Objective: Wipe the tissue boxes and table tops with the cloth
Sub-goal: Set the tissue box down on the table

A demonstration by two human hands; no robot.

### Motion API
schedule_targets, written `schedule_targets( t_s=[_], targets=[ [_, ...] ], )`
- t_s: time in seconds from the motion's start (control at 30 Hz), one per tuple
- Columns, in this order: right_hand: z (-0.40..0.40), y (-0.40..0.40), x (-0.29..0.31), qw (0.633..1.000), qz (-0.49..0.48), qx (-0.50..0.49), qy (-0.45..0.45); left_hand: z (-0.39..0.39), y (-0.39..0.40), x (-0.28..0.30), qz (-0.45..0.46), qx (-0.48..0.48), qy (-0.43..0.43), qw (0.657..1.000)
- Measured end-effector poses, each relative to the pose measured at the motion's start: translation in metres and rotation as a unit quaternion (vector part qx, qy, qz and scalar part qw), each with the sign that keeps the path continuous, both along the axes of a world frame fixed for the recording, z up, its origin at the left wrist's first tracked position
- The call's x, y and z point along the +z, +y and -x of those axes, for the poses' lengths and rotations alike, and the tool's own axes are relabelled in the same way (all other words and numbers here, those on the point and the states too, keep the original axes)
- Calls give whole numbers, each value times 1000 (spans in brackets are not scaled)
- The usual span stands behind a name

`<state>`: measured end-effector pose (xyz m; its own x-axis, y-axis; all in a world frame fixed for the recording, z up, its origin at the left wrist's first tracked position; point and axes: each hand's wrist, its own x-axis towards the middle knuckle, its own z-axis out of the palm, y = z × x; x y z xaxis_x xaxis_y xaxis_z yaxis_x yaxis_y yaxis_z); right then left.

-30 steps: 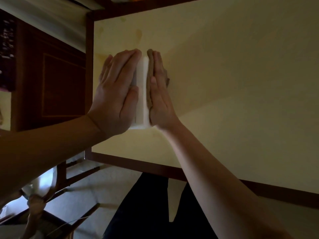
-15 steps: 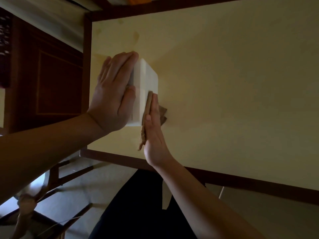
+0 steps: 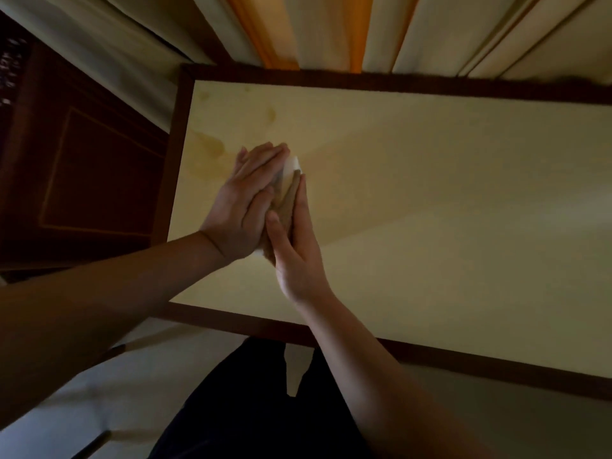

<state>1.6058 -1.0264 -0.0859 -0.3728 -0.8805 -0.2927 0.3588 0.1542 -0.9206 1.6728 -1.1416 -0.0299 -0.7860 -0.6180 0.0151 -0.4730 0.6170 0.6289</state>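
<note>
Wiping the tissue box near the worktop's far left corner goes best with steady counter-pressure. The left hand braces it with straight fingers, and the right hand, fingers also straight, presses the cloth flat against its side.

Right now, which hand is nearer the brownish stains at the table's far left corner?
Left. The left hand lies flat on the tissue box, right beside the stains. The right hand presses the cloth on the box's other side, farther away.
</note>
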Motion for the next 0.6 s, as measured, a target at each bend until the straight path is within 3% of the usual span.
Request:
schedule_targets(
  t_s=[0.1,0.3,0.4,0.6],
  targets=[
    [3,1,14,999,-28,-11,25,-1,-1,-2,-23,8,17,1000],
    [3,12,40,968,-150,-78,186,0,0,5,-53,7,45,998],
    [2,14,48,943,-178,-67,274,2,0,8,-43,5,19,999],
    [11,36,64,913,-174,-88,360,-3,-3,17,25,-50,-63,996]
  ],
)
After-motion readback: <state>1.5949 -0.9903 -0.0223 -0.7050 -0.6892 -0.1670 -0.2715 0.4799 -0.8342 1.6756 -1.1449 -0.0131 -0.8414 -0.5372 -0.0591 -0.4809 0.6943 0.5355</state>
